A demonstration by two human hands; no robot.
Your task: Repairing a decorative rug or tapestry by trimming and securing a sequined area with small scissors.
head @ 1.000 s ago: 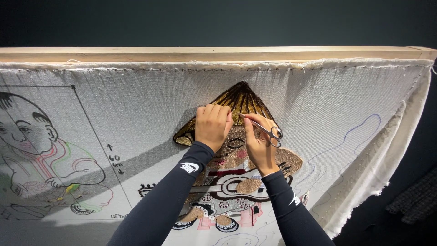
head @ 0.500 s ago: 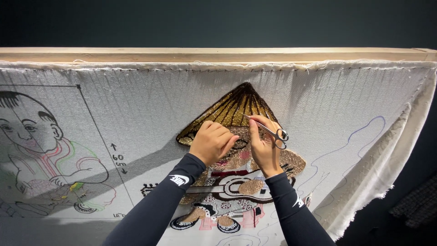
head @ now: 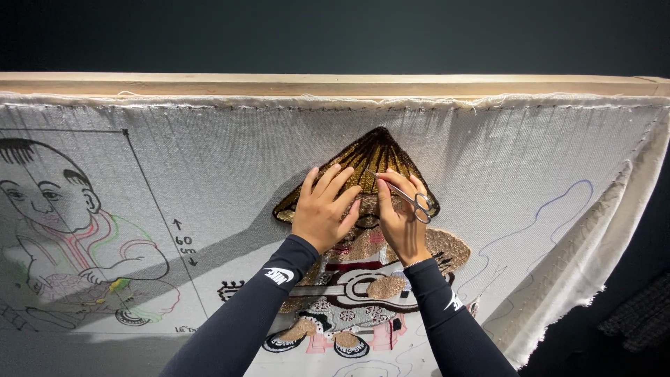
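Note:
A white cloth is stretched on a wooden frame. On it sits a beaded embroidered figure wearing a gold-and-brown conical hat. My left hand rests flat on the hat's lower left part, fingers slightly spread. My right hand holds small silver scissors, blades pointing up-left onto the hat, right beside the left fingertips. Both arms wear dark long sleeves.
A wooden frame bar runs along the top. A drawn child figure with ruled lines and an arrow mark fills the cloth's left part. Loose cloth hangs off the right side. A blue drawn outline curves right of the figure.
Both hands have slid slightly up the hat together. The scissors stay in my right hand, and their tips now lie closer to the left fingers.

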